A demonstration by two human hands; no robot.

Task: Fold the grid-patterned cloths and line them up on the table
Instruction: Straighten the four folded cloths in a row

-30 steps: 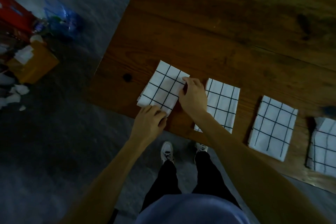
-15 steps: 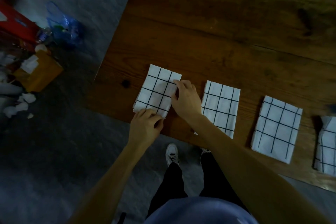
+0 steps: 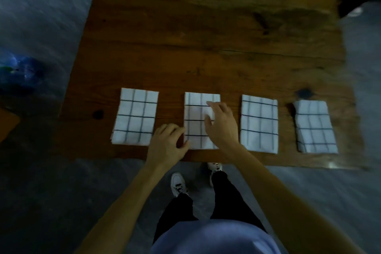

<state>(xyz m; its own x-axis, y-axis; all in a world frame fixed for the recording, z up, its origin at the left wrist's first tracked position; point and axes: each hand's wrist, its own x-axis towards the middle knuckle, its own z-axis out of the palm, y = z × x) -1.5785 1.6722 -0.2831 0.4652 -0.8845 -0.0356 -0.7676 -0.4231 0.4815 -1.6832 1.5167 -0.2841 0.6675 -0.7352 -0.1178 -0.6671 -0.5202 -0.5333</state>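
Second cloth [image 3: 195, 128] half-hidden under relaxed right hand [image 3: 221, 125]; left hand [image 3: 167, 144] grip unclear.

My four folded cloths [image 3: 135, 116] are soft white fabric with thin dark lines. The table [image 3: 216, 47] is brown wood, a bit shiny, with dark knots. The floor [image 3: 41, 202] looks grey and rough.

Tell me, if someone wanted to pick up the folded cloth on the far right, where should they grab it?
Probably by its near short edge, coming from the table's front side. The far-right cloth lies flat, apart from its neighbour, with that edge close to the table rim, so fingers could pinch all the folded layers together there without disturbing the row.
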